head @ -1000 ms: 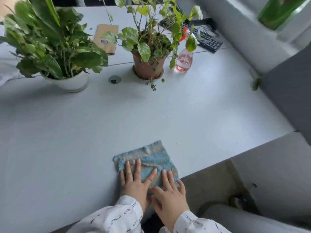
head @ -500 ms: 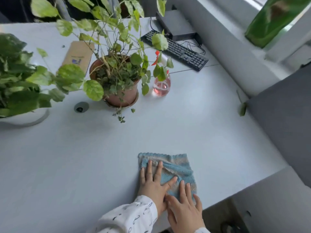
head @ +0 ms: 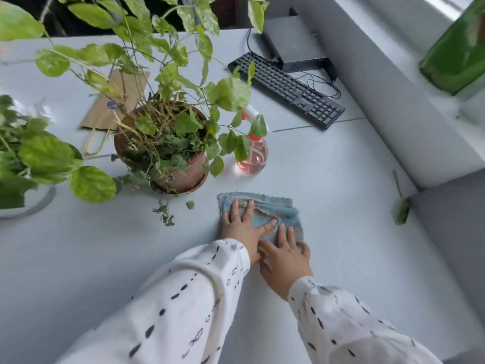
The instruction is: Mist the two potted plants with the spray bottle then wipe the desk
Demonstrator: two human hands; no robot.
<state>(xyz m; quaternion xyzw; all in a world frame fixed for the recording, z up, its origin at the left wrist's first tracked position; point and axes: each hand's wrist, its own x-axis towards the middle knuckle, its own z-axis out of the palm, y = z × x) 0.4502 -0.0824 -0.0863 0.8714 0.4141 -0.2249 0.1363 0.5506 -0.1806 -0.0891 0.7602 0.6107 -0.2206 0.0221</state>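
A folded blue cloth (head: pixel 273 211) lies flat on the pale grey desk (head: pixel 328 206). My left hand (head: pixel 242 227) presses on its left half with fingers spread. My right hand (head: pixel 286 254) rests on its near right corner, beside the left hand. Just beyond the cloth stands a terracotta pot (head: pixel 183 169) with a leafy plant. A clear spray bottle (head: pixel 253 156) with pink liquid stands upright to the pot's right, partly behind leaves. A second plant in a white pot (head: pixel 29 200) is at the left edge.
A black keyboard (head: pixel 288 88) and a dark box (head: pixel 294 46) sit at the back right. A brown paper bag (head: pixel 110 106) lies behind the terracotta pot. A fallen leaf (head: pixel 401 211) lies by the grey partition (head: pixel 393 101) on the right.
Both hands have slid the cloth forward across the desk, from near the front edge to just short of the terracotta pot. The view has moved forward with them.
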